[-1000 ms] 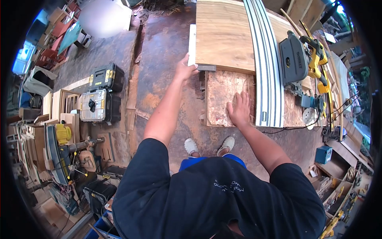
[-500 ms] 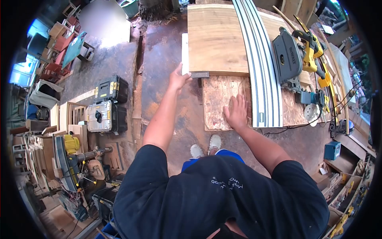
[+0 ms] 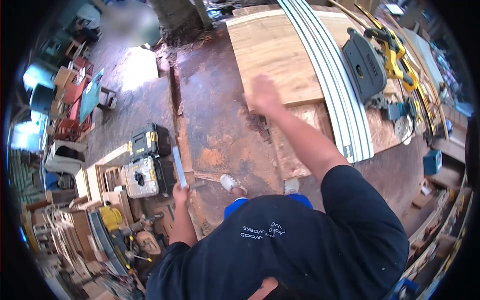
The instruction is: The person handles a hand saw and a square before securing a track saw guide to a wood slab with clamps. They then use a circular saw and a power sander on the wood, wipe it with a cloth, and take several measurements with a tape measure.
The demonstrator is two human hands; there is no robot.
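My left hand [image 3: 181, 193] is closed round a try square, whose pale blade [image 3: 178, 166] points up and away beside the tool cases. Blurred by motion, my right hand [image 3: 265, 95] is over the near left corner of the wide wooden board [image 3: 275, 47]; its fingers are smeared. A striped guide rail [image 3: 327, 75] lies across the board. To its right stands a yellow and black DeWalt saw [image 3: 367, 67]. Below the board is a rough plywood sheet [image 3: 297, 122].
Two stacked tool cases [image 3: 145, 175] stand on the floor at left, near a yellow-topped machine [image 3: 111, 218]. A tree trunk [image 3: 175, 20] rises at the top. A blue box [image 3: 432, 162] is at right, below a cable and a sanding disc [image 3: 404, 129].
My left hand has moved down and left, taking the square off the board's edge. My right hand has gone up and left from the plywood to the board's corner. The view has shifted.
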